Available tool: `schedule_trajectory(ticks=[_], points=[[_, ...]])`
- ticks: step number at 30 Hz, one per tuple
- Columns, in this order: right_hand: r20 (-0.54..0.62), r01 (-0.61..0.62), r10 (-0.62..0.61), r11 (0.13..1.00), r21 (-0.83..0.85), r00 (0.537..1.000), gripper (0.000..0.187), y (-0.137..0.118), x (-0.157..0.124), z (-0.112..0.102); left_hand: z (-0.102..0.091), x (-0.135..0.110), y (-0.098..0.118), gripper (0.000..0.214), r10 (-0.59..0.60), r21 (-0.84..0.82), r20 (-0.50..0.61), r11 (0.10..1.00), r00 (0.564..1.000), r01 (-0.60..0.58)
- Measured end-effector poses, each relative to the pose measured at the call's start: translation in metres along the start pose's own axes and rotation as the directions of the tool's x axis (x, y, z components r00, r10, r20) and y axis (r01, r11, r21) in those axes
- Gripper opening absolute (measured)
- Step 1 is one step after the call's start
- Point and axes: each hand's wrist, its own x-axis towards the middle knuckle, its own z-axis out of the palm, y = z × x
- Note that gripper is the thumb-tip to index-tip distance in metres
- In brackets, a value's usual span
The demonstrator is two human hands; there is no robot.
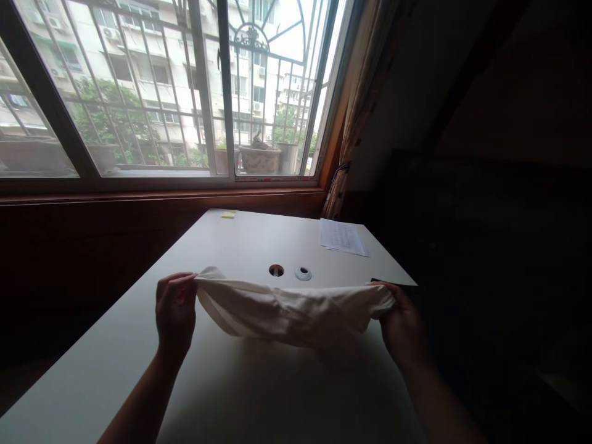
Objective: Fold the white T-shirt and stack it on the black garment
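Note:
A white cloth [287,311] hangs stretched between my two hands just above the white table [240,388]. My left hand [174,311] pinches the cloth's left end, fingers closed on it. At the table's right edge, my right hand [401,324] grips the cloth's right end with fingers closed. The cloth sags in the middle and is bunched into folds; its lower edge seems to touch the tabletop.
Beyond the cloth sit a cable hole [276,270] and its round cap [303,274]. A printed sheet of paper [342,237] lies at the far right, a yellow sticky note [228,214] near the window sill. The barred window [185,92] is behind; a curtain [356,123] hangs at right.

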Motion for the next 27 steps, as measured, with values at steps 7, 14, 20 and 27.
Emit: schedule_trajectory(ticks=[7, 14, 20, 27], points=[[0.069, -0.257, 0.248, 0.936, 0.24, 0.966, 0.032, 0.015, -0.013, 0.0, 0.008, -0.009, -0.017, 0.014, -0.137, -0.104, 0.262, 0.98, 0.955, 0.169], [-0.058, -0.182, 0.185, 0.982, 0.05, 0.981, 0.037, 0.007, -0.008, -0.043, -0.004, -0.007, -0.001, 0.021, -0.167, -0.301, 0.592, 0.862, 0.789, 0.408], [-0.13, -0.003, -0.03, 0.97, -0.243, 0.991, 0.038, 0.023, -0.002, -0.045, 0.016, -0.022, -0.014, 0.039, -0.129, -0.212, 0.779, 0.867, 0.614, 0.451], [0.724, 0.251, 0.132, 0.883, -0.396, 0.678, 0.012, -0.036, -0.064, -0.023, 0.018, -0.035, -0.022, 0.05, 0.031, -0.133, 0.873, 0.975, 0.487, 0.176]])
